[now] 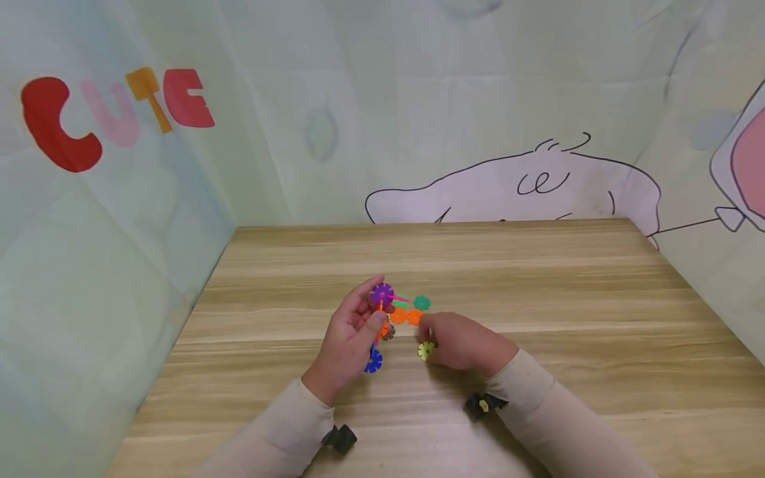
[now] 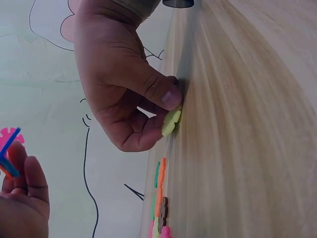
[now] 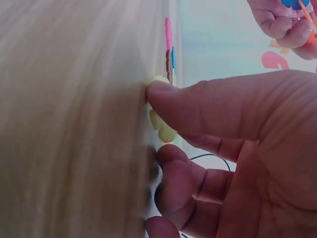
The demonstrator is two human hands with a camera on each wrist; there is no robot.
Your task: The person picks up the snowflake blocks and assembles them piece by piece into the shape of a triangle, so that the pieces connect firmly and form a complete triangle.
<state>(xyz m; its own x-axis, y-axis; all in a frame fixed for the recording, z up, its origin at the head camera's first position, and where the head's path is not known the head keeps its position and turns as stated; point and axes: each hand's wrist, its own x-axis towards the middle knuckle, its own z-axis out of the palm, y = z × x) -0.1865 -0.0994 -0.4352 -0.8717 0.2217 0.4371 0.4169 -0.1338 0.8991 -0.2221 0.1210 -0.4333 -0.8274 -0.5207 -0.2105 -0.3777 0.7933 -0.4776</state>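
My left hand grips a joined cluster of notched plastic discs, held above the table. A purple disc shows at its top and a blue disc at its bottom, with orange and pink parts between; the fingers hide some of it. Low over the wood, my right hand pinches a yellow notched disc between thumb and finger. In the left wrist view that yellow disc stands tilted on edge against the tabletop. Seen from the right wrist, the thumb covers part of it.
Between the hands lie loose discs on the wooden table: a dark green disc, an orange disc and several others, partly behind the left hand. A printed cloth hangs behind the table's far edge.
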